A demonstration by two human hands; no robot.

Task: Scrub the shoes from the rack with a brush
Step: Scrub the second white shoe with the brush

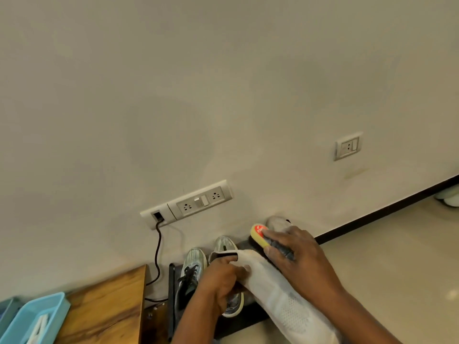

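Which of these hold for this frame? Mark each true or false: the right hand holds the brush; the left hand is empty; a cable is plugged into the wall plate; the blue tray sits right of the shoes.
1. The right hand holds the brush. True.
2. The left hand is empty. False: it grips the white shoe at its opening.
3. A black cable is plugged into the wall plate. True.
4. The blue tray sits right of the shoes. False: it lies at the left, beside the wooden surface.

Low dark rack (248,316) — grey sneakers (191,269) on it, beige floor (397,244) beneath
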